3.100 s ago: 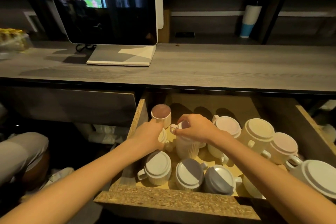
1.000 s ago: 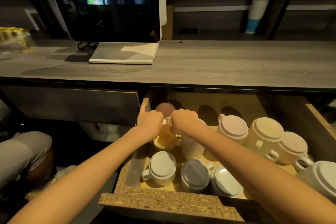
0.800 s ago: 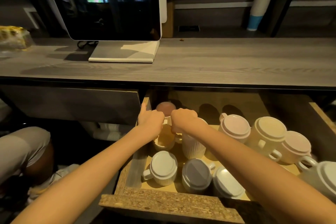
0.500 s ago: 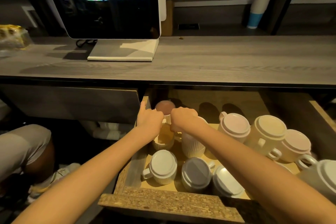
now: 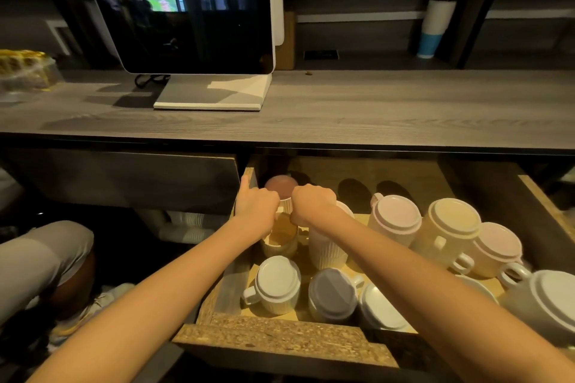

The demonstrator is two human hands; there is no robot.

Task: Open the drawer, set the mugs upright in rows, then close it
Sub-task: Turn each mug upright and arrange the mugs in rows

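Reaching into the far left corner of the open chipboard drawer (image 5: 281,340), you had both fists close together with a narrow gap between them. Your right hand (image 5: 312,204) was curled over the top of the tall white ribbed mug (image 5: 326,250), which stood on end, seemingly mouth up. Your left hand (image 5: 256,211) was curled too, one digit pointing up along the drawer's left wall, but its back hid the fingertips and I could not tell what, if anything, it gripped. Between the hands showed the small ribbed mug with the dusky pink inside (image 5: 281,188), upright at the very back. Just in front of it was the short cream mug (image 5: 280,235), also upright and right beside the tall one. The rest stood base up: the white upturned mug (image 5: 277,284) and the grey upturned mug (image 5: 331,292) along the front, and the pink-based upturned mug (image 5: 395,221) with others to the right. By my judgement, the step in hand was seating the upright ones into the corner to begin the rows. To do it well, you needed to square them against the left wall, turn the handles one way so neighbours could nest, and lower each gently, since they looked ceramic and could chip against each other.
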